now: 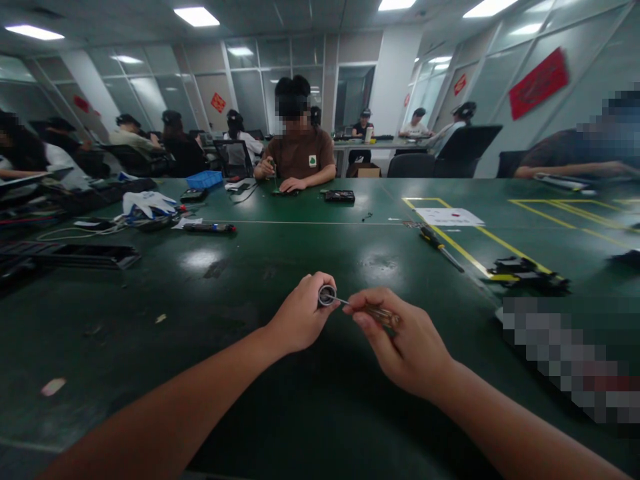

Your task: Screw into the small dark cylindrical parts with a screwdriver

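Above the green table, my left hand (300, 317) is closed around a small dark cylindrical part (327, 288), whose round, metal-rimmed open end faces me. My right hand (417, 343) grips a screwdriver (383, 316) by its translucent amber handle. Its thin shaft points left, and the tip reaches into or against the round opening; I cannot tell how deep it goes. The fingers of my left hand hide most of the part's body.
A larger black-and-yellow screwdriver (443, 249) lies to the right, near black parts (527, 275) and a white sheet (449, 217). At left are white-and-blue gloves (149, 204), cables and a long black frame (70, 255). Across the table sits a person (300, 153) with a blue bin (204, 179) nearby.
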Motion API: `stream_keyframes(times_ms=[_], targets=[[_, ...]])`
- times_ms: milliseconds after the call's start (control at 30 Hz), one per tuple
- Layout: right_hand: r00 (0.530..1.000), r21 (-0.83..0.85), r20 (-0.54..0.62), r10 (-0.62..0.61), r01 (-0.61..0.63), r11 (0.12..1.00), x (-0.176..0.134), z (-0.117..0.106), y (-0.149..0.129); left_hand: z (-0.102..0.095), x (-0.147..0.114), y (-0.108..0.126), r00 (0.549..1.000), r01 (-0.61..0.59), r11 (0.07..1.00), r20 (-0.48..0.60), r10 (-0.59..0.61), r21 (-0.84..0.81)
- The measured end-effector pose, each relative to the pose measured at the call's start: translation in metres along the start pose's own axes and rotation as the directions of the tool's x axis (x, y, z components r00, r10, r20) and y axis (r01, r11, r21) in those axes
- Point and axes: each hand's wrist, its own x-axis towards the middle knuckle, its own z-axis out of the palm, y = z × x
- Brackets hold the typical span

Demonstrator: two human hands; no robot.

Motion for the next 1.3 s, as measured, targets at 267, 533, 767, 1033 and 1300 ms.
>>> stream_keyframes(times_ms=[267, 533, 767, 1033, 1300], targets=[[0.982, -0.036, 0.071, -0.172, 0.175, 0.984, 0.0012, 0.0038, -0.0025, 0.0021, 0.0009, 0.0014, 1.0, -0.014, 0.997, -0.008, 0.015, 0.074], [0.974, -0.015, 0.126, -0.189, 0.193, 0.981, 0.0013, 0.0074, -0.0032, 0.0001, 0.0021, -0.003, 0.999, 0.041, 0.999, -0.031, -0.04, 0.016], [0.996, 0.008, 0.054, -0.065, 0.065, 0.998, 0.0002, 0.0029, 0.0037, -0.0009, 0.0024, -0.0025, 1.0, 0.004, 0.997, -0.006, -0.003, 0.073], [1.0, -0.033, -0.006, 0.0, 0.0, 0.999, -0.002, -0.0017, -0.0002, 0.0008, 0.0018, -0.001, 0.997, -0.082, 0.988, 0.011, 0.082, 0.128], [0.999, -0.061, 0.014, 0.032, -0.031, 0.998, -0.0012, -0.0012, 0.0044, 0.002, 0.0022, -0.0084, 0.998, 0.059, 0.998, -0.001, -0.059, -0.025]])
